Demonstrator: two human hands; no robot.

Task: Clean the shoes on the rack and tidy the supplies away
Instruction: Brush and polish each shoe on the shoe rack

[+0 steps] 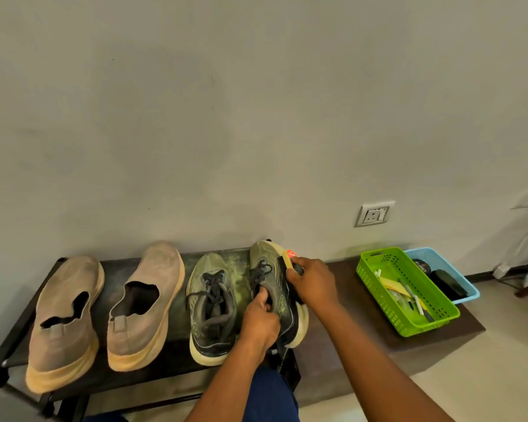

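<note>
Head view — close above the rack (165, 371), facing the wall (226, 117).

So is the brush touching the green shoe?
Touching. The head view shows the right hand pressing the brush against the side of the green shoe, with no gap, while the left hand grips its opening.

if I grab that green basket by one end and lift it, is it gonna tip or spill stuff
Probably light: the green basket looks like thin perforated plastic, so it may flex. Its loose contents, including a yellow cloth and slim pens, would likely slide to the low end. It overlaps the blue basket, so lifting may nudge that.
</note>
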